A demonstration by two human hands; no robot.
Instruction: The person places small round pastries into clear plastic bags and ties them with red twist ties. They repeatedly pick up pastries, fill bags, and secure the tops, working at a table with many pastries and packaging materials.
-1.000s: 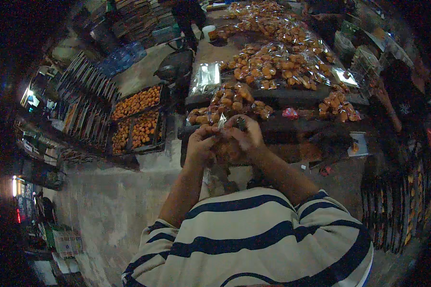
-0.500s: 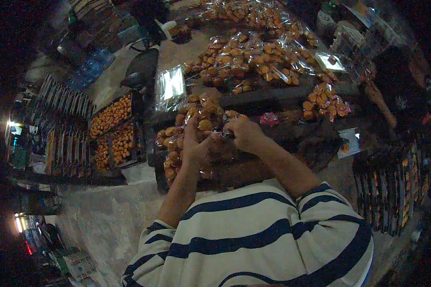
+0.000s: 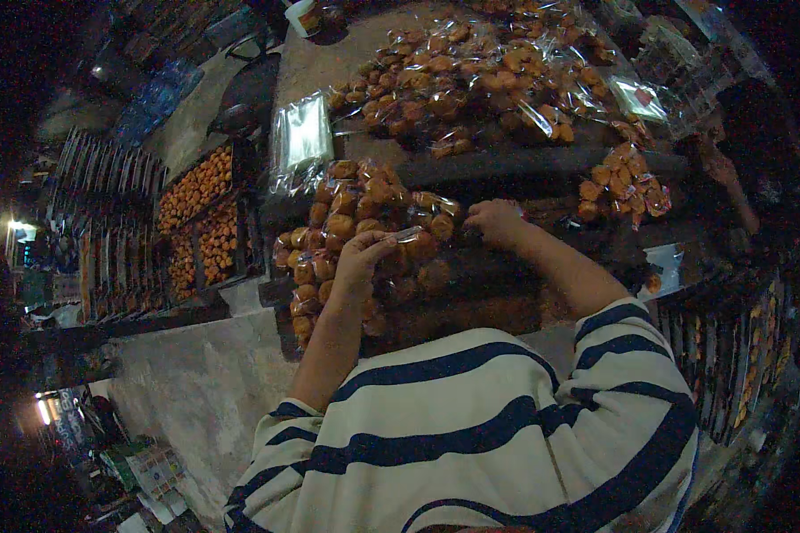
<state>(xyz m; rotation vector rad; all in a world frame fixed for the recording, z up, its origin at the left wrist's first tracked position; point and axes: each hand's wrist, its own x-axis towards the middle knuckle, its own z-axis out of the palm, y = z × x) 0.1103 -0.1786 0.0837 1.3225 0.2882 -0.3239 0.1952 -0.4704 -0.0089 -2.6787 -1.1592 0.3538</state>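
A clear bag (image 3: 409, 238) of orange pastries sits at the near edge of the heap (image 3: 356, 222) on the table (image 3: 524, 164). The left hand (image 3: 360, 258) pinches the bag's top, fingers together on the film. The right hand (image 3: 498, 220) rests just right of it, curled; I cannot tell what it grips. The thin film could slip or tear under a hard pull, and the bags crowded against it could slide off the near edge toward the trays (image 3: 200, 222) on the left

Two hands (image 3: 360, 262) (bare), countless wrapped pastries (image 3: 364, 200).
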